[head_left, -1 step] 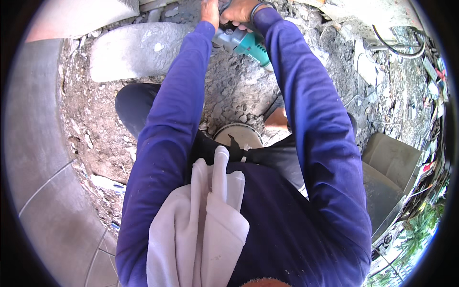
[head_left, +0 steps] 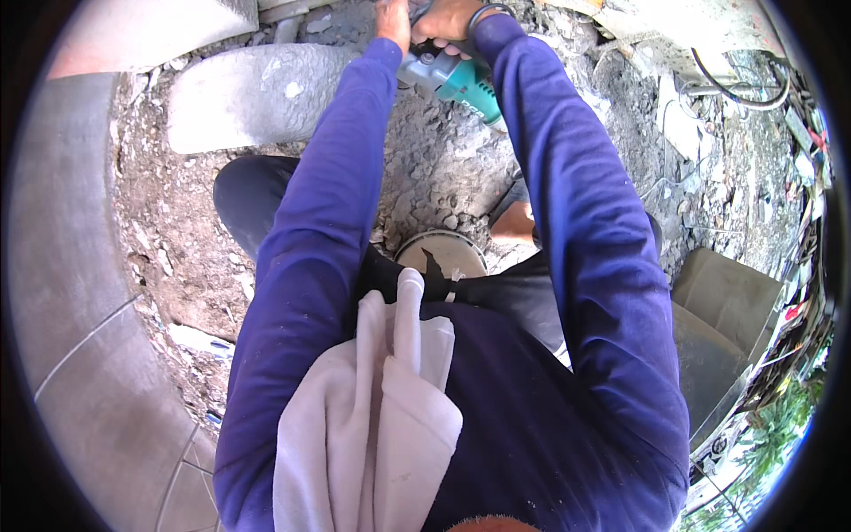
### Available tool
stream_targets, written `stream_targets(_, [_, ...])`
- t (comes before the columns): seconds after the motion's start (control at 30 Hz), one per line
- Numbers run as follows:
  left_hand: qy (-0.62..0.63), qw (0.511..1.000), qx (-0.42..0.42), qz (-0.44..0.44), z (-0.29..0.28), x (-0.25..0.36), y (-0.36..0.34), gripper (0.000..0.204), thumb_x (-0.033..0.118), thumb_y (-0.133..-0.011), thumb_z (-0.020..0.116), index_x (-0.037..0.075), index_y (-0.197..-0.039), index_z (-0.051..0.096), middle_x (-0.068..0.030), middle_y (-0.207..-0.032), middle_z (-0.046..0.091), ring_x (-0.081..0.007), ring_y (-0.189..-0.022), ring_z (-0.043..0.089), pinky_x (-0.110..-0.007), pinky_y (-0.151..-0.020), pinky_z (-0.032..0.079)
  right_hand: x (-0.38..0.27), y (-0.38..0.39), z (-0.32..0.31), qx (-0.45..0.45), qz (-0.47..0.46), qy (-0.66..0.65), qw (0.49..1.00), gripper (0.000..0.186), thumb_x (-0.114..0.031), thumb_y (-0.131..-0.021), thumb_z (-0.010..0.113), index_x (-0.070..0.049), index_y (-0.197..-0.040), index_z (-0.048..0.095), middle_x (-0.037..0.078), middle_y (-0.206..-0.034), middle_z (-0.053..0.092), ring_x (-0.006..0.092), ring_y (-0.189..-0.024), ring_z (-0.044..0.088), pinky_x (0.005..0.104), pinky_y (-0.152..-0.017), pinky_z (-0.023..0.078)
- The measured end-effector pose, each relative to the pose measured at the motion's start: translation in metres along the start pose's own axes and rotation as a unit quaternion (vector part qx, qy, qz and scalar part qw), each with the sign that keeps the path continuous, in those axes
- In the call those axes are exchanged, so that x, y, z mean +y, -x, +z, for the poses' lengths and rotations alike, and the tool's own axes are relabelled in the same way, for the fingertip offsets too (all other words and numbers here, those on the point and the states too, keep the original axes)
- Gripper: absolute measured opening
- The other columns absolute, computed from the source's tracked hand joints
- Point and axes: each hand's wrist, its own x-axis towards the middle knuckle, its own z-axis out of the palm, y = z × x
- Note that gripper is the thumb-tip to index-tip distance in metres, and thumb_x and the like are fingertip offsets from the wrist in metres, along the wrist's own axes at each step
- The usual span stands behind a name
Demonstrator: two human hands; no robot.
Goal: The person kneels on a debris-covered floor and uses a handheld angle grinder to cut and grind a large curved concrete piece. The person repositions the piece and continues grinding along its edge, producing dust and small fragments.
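At the far top edge, both my arms in purple sleeves reach out to a teal and grey power tool [head_left: 456, 84]. My right hand [head_left: 448, 19], with a dark band at its wrist, is closed round the tool's dark grip; some fingertips show below it. Beside it, my left hand [head_left: 392, 21] is closed against the tool's other side, its fingers mostly hidden. The tool's vented teal body slants down to the right, over rubble. Its working end cannot be made out.
A pale curved slab [head_left: 253, 96] lies on the rubble left of the tool. A round lid or bucket top [head_left: 443, 252] sits between my legs. Grey tiled paving [head_left: 71, 248] runs along the left. A black hose [head_left: 745, 99] and a grey box [head_left: 722, 297] are at the right.
The tool and my hands have shifted very slightly; both hands keep their hold.
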Motion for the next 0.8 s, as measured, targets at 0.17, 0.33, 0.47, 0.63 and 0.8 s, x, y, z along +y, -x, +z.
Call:
stream_targets(0.17, [-0.123,0.991,0.005,0.061,0.055,-0.031,-0.002,0.046,0.040,-0.101,0.063,-0.003,-0.095,0.077,-0.0142,-0.096,0.076,-0.0242,-0.089,0.070,-0.040,-0.084,0.056,0.059,-0.006,-0.027,-0.035,0.038,-0.050,0.997,0.024,-0.026,-0.084,0.080,-0.005,-0.091,0.070,-0.001,-0.071,0.059,0.0117,-0.056,0.054,0.0301,-0.051,0.047])
stream_targets(0.33, [-0.266,0.961,-0.072,-0.012,0.111,-0.086,0.044,0.052,0.047,-0.104,0.056,0.002,-0.084,0.072,-0.0125,-0.084,0.071,-0.0244,-0.082,0.067,-0.041,-0.080,0.054,0.166,0.023,-0.015,-0.056,0.041,-0.177,0.982,0.026,-0.032,-0.084,0.079,-0.007,-0.079,0.071,0.003,-0.066,0.066,0.0142,-0.054,0.061,0.0298,-0.052,0.050])
stream_targets(0.47, [-0.307,0.938,-0.159,-0.007,0.117,-0.129,0.108,0.052,0.053,-0.102,0.061,0.005,-0.091,0.075,-0.0093,-0.086,0.077,-0.0202,-0.081,0.071,-0.038,-0.076,0.055,0.239,0.072,0.038,-0.027,0.023,-0.210,0.977,0.024,-0.029,-0.086,0.077,-0.007,-0.078,0.074,0.005,-0.072,0.072,0.0160,-0.063,0.067,0.0331,-0.066,0.055])
stream_targets(0.63, [-0.436,0.849,-0.254,0.156,0.081,-0.156,0.228,0.040,0.038,-0.103,0.058,0.001,-0.093,0.070,-0.0227,-0.079,0.070,-0.0459,-0.083,0.068,-0.051,-0.078,0.054,0.264,0.166,0.163,0.102,-0.005,-0.197,0.975,0.017,-0.018,-0.086,0.077,-0.001,-0.090,0.075,0.010,-0.080,0.076,0.0186,-0.074,0.073,0.0357,-0.071,0.057])
stream_targets(0.8, [-0.361,0.897,-0.237,0.100,0.064,-0.104,0.249,0.040,0.034,-0.105,0.061,-0.003,-0.093,0.071,-0.0189,-0.080,0.070,-0.0352,-0.074,0.067,-0.043,-0.070,0.051,0.219,0.196,0.176,0.139,0.009,-0.217,0.966,0.028,-0.015,-0.082,0.080,0.004,-0.101,0.073,0.015,-0.091,0.080,0.0207,-0.083,0.076,0.0366,-0.078,0.058])
